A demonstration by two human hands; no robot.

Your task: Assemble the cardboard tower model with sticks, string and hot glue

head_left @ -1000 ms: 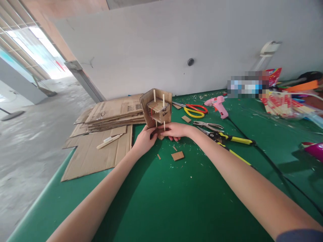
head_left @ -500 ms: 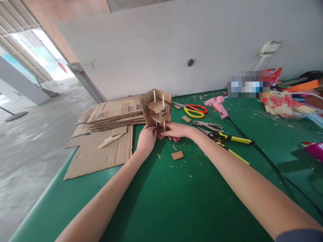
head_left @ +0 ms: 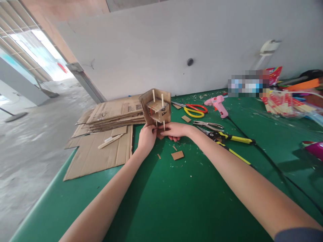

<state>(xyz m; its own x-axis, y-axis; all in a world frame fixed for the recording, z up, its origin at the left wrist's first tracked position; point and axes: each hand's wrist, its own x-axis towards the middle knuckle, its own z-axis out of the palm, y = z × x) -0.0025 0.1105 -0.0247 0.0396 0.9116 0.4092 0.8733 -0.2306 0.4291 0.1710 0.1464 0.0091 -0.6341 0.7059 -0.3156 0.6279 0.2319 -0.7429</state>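
A small cardboard structure (head_left: 159, 109) with wooden sticks running up through it stands upright on the green table. My left hand (head_left: 147, 137) is closed at its lower left, fingers pressed on the base. From the right, my right hand (head_left: 175, 129) grips the lower part near a front stick, thumb inward and the other fingers curled beneath. A brown cardboard flap (head_left: 159, 134) shows between the two hands. Just in front lie a small cardboard rectangle (head_left: 177, 155) and a thin cardboard strip (head_left: 158, 156).
Stacked cardboard sheets (head_left: 113, 112) lie at left, a utility knife (head_left: 110, 140) on one. To the right are red-and-yellow scissors (head_left: 194, 110), pliers (head_left: 208, 126), yellow-black cutters (head_left: 227, 137) and a pink glue gun (head_left: 217, 105) with a black cord. Packaged supplies (head_left: 280, 104) sit at far right.
Both hands stay on the base of the cardboard structure. The structure has barely shifted, and the view has moved very slightly.
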